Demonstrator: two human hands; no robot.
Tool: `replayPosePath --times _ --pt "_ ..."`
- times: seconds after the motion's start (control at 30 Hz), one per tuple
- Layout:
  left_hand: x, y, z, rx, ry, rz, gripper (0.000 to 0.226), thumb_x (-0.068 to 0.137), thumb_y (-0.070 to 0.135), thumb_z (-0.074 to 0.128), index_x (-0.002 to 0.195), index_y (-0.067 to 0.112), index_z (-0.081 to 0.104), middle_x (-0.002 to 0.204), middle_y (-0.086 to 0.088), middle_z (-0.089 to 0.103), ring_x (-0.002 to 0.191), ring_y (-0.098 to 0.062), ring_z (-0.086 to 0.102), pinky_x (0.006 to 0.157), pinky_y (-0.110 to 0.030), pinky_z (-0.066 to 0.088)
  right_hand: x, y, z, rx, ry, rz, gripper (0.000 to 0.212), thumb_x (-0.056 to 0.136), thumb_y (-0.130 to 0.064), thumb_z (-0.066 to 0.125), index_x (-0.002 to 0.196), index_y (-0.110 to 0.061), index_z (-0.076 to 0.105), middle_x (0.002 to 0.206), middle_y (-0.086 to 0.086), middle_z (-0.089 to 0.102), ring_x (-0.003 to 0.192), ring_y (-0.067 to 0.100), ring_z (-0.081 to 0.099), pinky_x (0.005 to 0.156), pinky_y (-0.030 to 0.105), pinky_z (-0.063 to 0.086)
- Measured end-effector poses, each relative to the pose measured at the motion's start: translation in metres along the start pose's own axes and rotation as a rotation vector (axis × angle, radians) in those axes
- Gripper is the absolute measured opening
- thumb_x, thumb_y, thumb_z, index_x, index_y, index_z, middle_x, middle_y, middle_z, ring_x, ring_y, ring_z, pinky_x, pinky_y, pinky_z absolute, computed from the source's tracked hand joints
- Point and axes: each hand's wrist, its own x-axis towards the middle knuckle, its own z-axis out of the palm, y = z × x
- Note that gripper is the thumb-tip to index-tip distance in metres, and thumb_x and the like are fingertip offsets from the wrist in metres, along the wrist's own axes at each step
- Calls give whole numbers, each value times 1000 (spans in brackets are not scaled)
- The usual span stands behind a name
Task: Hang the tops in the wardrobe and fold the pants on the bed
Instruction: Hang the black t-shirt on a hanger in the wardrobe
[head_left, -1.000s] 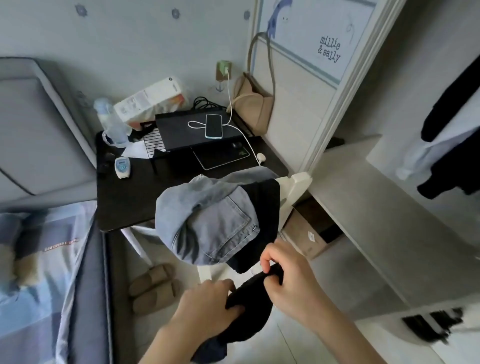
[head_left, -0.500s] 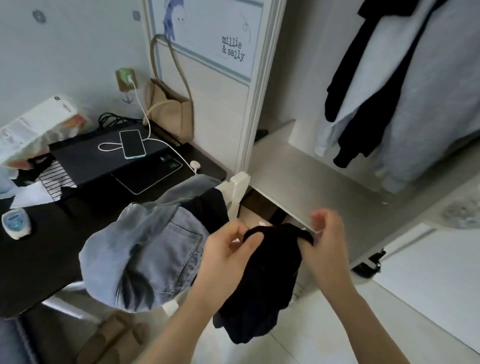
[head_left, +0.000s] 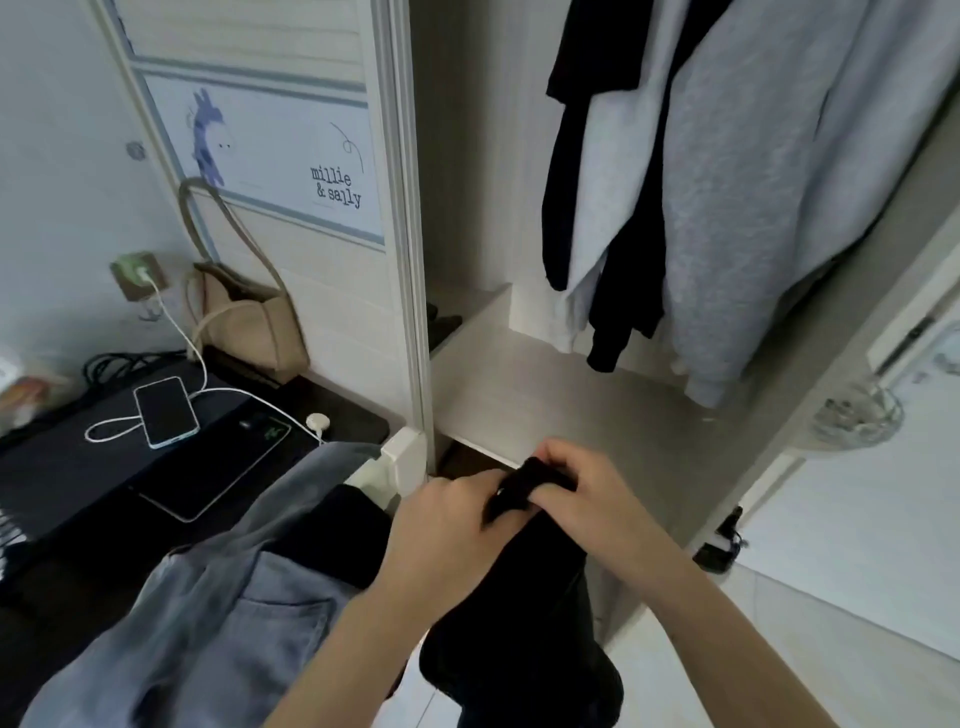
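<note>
Black garment (head_left: 524, 597) was gripped by both hands, left hand (head_left: 447, 525) and right hand (head_left: 587, 499), unhung; jeans (head_left: 218, 613) awaited folding.

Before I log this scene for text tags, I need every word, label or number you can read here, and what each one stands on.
"millie & sally": printed on the pale panel of the wardrobe door, beside a blue giraffe drawing.
Green glowing mark on the dark device on the desk: too small to read.
Phone: its screen is dark, no text.
Nothing else readable.
</note>
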Motion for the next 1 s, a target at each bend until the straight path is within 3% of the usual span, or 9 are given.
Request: replayPosePath --times 0.17,0.33,0.43,0.53,0.63,0.73,0.87,0.93,1.0 --pt "68 -1 -51 -287 196 -94 35 95 41 51 62 32 57 56 8 58 56 -8 56 55 -31 40 56 -1 -48 -118 76 -144 17 81 -7 62 87 -22 57 75 -5 62 67 9 58 62 24 46" --pt "134 7 -100 -257 536 -85 44 98 33 52 59 13 47 47 2 46 50 -20 45 53 -39 36 114 41 -77 -421 152 -115 17 86 -15 60 94 -28 52 98 -10 50 81 3 52 72 20 42" --pt "167 -2 -117 -202 647 -136 41 98 34 53 65 10 59 56 -4 56 58 -26 57 62 -42 44 142 48 -98 -397 158 29 3 88 -21 58 90 -22 56 91 -6 54 77 8 54 67 24 41" --pt "200 -21 -116 -6 615 -163 40 98 31 53 71 3 64 68 -11 58 70 -33 58 69 -40 43 169 37 -120 -173 148 132 20 90 -21 56 73 -11 55 66 -3 54 62 12 52 57 31 41" --pt "230 -41 -108 51 500 -203 38 96 28 57 69 2 65 62 -13 63 66 -32 61 68 -39 46 195 10 -141 148 159 190 21 90 -9 52 71 -4 60 66 7 55 66 21 55 71 49 53" --pt "252 -59 -103 121 416 -187 36 93 26 62 64 6 66 54 -7 62 59 -25 61 60 -30 43 207 -18 -157 333 124 198 18 88 -7 55 80 -7 71 74 9 65 68 19 63 69 34 50" --pt "279 -82 -107 361 359 -200 44 94 33 62 55 14 53 44 -1 52 49 -26 58 56 -40 49 220 -40 -170 270 100 78 13 85 -20 64 84 -8 69 73 5 69 69 17 70 62 26 49" --pt "296 -84 -112 240 364 -259 37 94 25 63 60 13 55 45 -2 58 45 -19 62 56 -33 53 226 -45 -174 217 138 12 19 83 -21 66 85 -2 63 70 7 63 66 17 66 62 28 47" --pt "313 -69 -121 -263 378 -368 23 95 18 61 76 5 64 53 -10 67 48 -18 68 51 -22 54 229 -51 -177 194 159 -49 15 83 -19 67 81 -5 64 69 11 63 65 19 64 62 29 48"
